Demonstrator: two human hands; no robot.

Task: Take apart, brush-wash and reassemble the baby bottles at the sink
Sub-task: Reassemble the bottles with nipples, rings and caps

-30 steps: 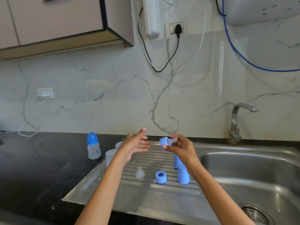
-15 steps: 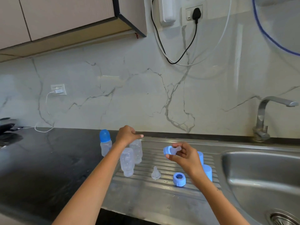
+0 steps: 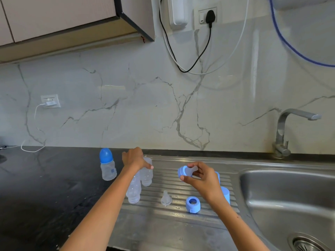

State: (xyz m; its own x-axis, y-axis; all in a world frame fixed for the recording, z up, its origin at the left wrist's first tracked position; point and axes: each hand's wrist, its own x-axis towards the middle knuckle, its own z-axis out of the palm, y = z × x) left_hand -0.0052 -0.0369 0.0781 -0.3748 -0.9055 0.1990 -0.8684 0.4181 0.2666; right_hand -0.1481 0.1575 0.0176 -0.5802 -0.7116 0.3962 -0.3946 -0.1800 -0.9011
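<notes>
Between your hands the ribbed drainboard (image 3: 163, 180) lies open; nearer you, a loose teat (image 3: 165, 198) and blue ring (image 3: 193, 204) stand on it. 2 clear bottles (image 3: 134, 191) crowd its left edge, 2 blue caps (image 3: 225, 194) its right. The dark worktop (image 3: 45, 187) left of the capped bottle (image 3: 107, 164) is open.

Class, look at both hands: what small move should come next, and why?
Probably lift the open bottle toward the ring with teat. The left hand grips the bottle's rim; the right hand holds the assembled ring ready for screwing on.

Teat (image 3: 166, 198) left of collar (image 3: 193, 204)
</notes>
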